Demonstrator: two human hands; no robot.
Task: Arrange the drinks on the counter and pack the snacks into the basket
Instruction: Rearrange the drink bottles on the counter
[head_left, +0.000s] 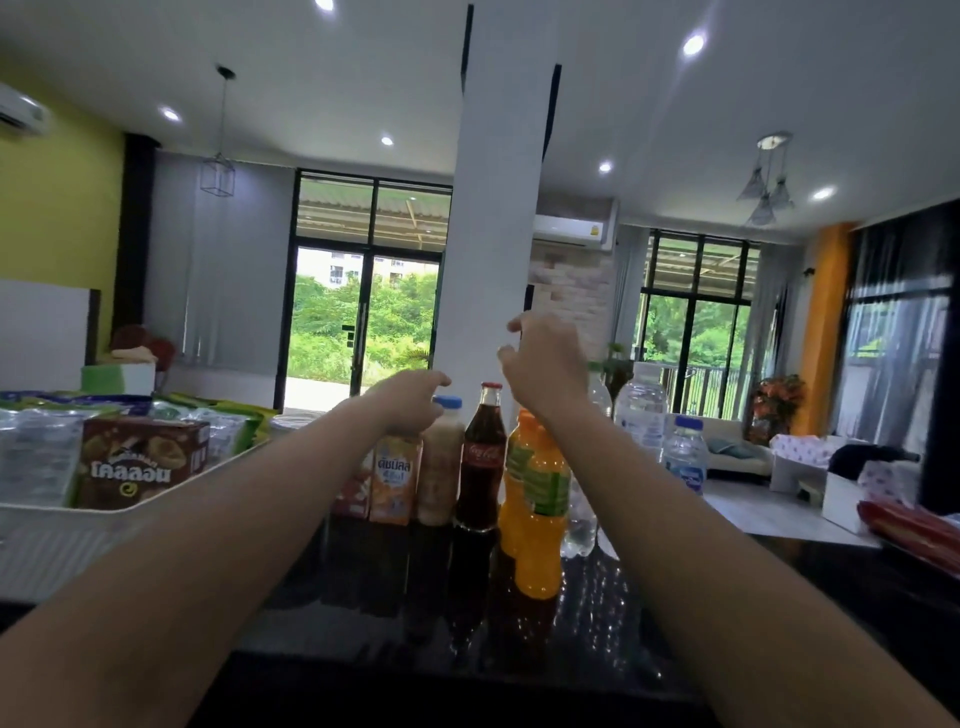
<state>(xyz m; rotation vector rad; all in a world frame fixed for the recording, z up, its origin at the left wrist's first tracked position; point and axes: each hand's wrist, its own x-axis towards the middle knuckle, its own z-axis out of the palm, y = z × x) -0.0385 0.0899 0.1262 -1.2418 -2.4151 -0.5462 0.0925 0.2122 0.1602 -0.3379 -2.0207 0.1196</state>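
Note:
On the black counter (597, 613) a row of drinks stands: an orange carton (395, 480), a beige bottle with a blue cap (440, 467), a cola bottle (483, 462), two orange juice bottles (540, 519) and clear water bottles (685, 457). My left hand (410, 402) reaches over the carton with its fingers loosely curled beside the blue cap, holding nothing. My right hand (545, 364) hovers above the cola and juice bottles, fingers spread, empty. A white basket (67, 540) at the left holds a brown snack box (140, 462) and several snack packets.
A white pillar (493, 234) rises behind the drinks. A red packet (909, 530) lies at the counter's right end. A large water bottle (641, 410) stands behind the juice bottles. Beyond are a living room, sofa and glass doors.

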